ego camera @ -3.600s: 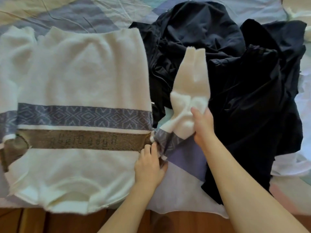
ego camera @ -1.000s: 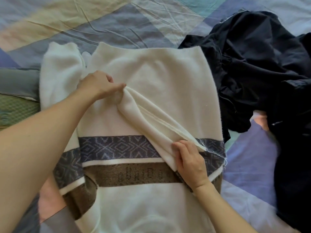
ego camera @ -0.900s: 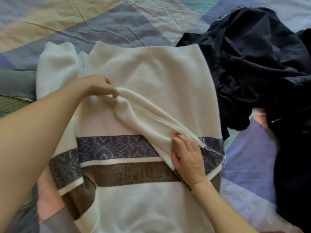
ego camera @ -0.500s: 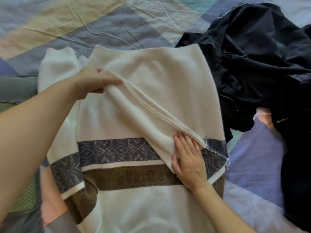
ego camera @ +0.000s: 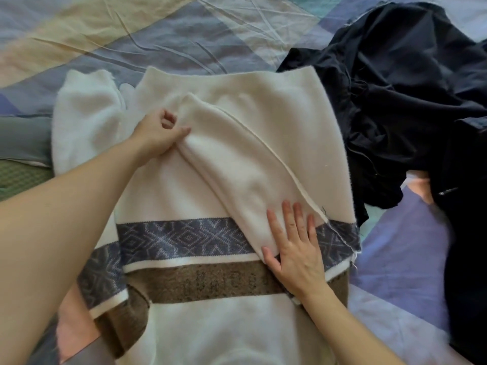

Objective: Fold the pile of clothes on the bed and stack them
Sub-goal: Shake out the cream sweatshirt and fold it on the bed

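Cream knit sweater [ego camera: 237,159], banded blue and brown, flat on the patchwork bedsheet [ego camera: 158,35]; right sleeve [ego camera: 245,167] folded diagonally across the body. Left hand [ego camera: 158,133] loosely curled, thumb touching the sleeve edge; right hand [ego camera: 295,248] flat, pressing the fold. Dark clothes pile [ego camera: 408,101] just beside. Risk: lifting the right hand may let the springy sleeve slide off.
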